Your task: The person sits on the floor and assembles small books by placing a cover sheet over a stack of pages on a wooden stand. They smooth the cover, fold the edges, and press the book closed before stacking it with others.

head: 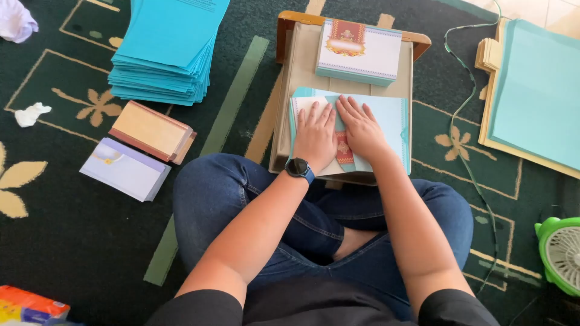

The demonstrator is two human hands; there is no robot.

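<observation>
Both palms down flat on the light-blue card (386, 121), fingers spread and pressing, not gripping anything. It sits at the near edge of the small wooden lap desk (302, 72), long axis running left-right across me, right under my fingertips. Left hand (315, 136) w/ the watch covers its left half, right hand (361, 130) sits at the centre, thumbs nearly touching over the red ornament strip (344, 151); right side of the card is bare. At the far edge of the desk, a stack of printed cards (359, 51), apart from my hands. Desk rests on the dark green patterned carpet (72, 241), me cross-legged behind it. Off left: tall pile of blue sheets (166, 48), two smaller card stacks (139, 151). Off right: more blue sheets on a board (534, 90), green fan (562, 253) at the corner.
</observation>
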